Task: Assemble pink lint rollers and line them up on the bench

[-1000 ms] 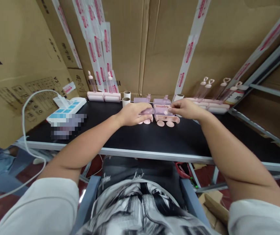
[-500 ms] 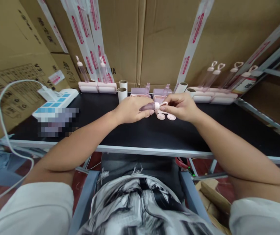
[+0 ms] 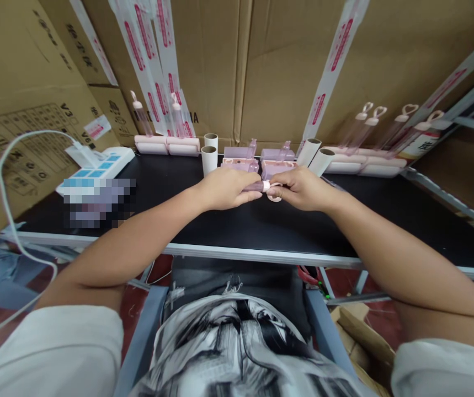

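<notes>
- Here's the tube (image 3: 253, 187), lying crosswise between the two hands, above or on the black surface (image 3: 237, 229); how high, I can't tell.
- It looks like thin clear plastic, so I'd call it light and stiff, a bit slick on the barrel, and likely to crack or dent under a hard squeeze.
- Best hold, in my view: round the middle of the barrel with one hand, and by the pale cap (image 3: 266, 186) at its right end with the other.
- And the left hand (image 3: 226, 188) is right there, curled round the barrel, fingers over the top and thumb beneath, barely any gap.
- On to the right hand (image 3: 303, 188): thumb and forefinger pinched close at the cap, the loop mostly hidden by them.
- Just below the tube's cap end, a pink disc (image 3: 275, 198) peeks out under the right fingertips; touching or apart, I can't say.
- Beyond the tube stand pink trays (image 3: 240, 164), with a white roll (image 3: 209, 161) to its left and another roll (image 3: 321, 161) to its right.
</notes>
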